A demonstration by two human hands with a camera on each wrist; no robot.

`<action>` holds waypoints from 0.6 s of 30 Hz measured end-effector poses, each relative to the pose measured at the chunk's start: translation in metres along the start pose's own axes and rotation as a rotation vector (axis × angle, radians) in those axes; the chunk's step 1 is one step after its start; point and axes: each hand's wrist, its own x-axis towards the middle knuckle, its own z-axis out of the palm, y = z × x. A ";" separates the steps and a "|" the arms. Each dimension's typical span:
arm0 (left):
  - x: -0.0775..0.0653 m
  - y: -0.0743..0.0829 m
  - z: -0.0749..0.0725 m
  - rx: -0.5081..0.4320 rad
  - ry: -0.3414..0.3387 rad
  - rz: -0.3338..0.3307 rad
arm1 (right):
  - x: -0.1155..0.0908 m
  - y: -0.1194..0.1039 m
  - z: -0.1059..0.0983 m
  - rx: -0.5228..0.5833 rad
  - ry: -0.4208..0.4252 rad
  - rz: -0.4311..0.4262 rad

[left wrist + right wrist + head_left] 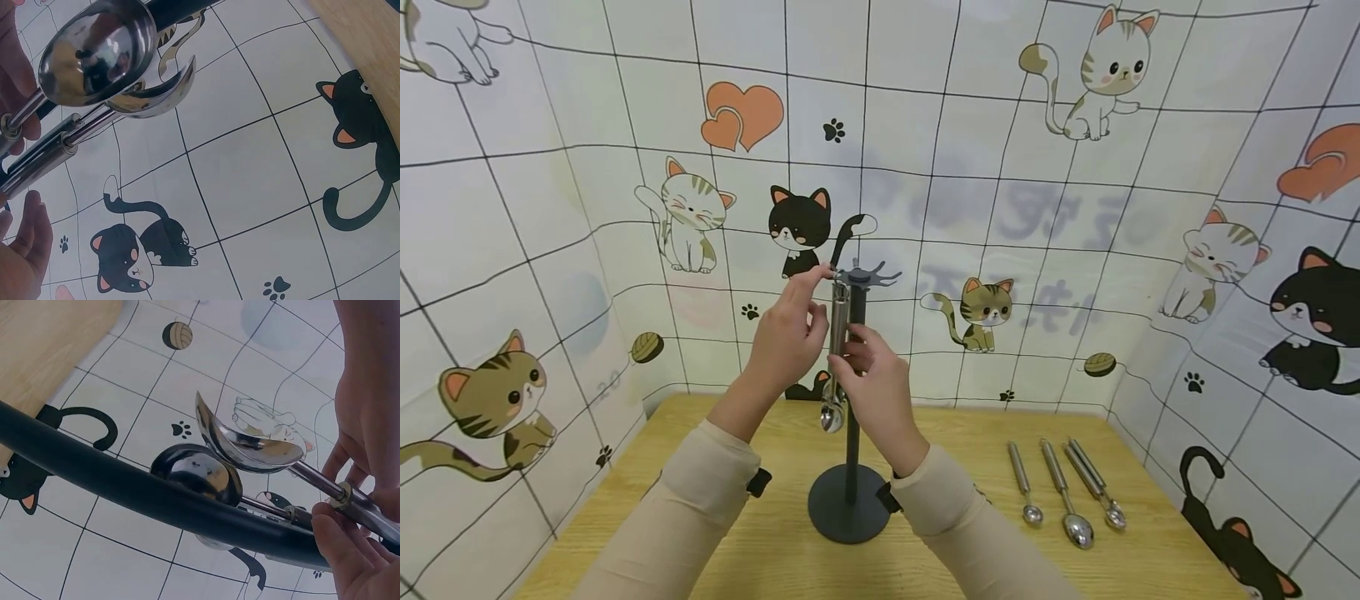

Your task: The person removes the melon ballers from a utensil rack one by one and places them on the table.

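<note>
Several metal scoops (840, 333) hang close together, upright, by a dark stand's (852, 442) post. Their handle tops meet a hook at the stand's crown (861, 277). My right hand (876, 387) grips a handle about midway, between thumb and fingers. Up at the handle tops, the index finger of my left hand (786, 329) reaches to the hook. Its thumb stays lower and apart from that fingertip. A shiny oval bowl (97, 53) shows in the left wrist view. In the right wrist view, a crescent-edged bowl (250, 447) lies beside a rounder bowl (197, 475).
The stand's round base (850, 508) rests on a wooden table (955, 550). Several metal utensils, including a spoon (1067, 492) and a small scoop (1022, 483), lie at the right. A cat-patterned cloth (925, 125) hangs behind and at both sides.
</note>
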 end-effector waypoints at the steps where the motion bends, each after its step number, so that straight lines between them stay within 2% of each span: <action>1: 0.000 0.000 0.000 -0.002 -0.004 -0.003 | 0.000 0.001 0.001 0.006 0.003 0.003; 6: 0.000 0.000 -0.001 -0.010 -0.011 -0.008 | -0.001 0.002 0.002 0.051 0.011 -0.001; 13: -0.001 -0.001 -0.001 -0.008 -0.004 -0.001 | -0.002 0.002 0.005 0.154 -0.027 0.004; 18: -0.001 -0.001 -0.002 -0.005 0.000 0.001 | -0.004 -0.001 0.005 0.175 -0.030 0.018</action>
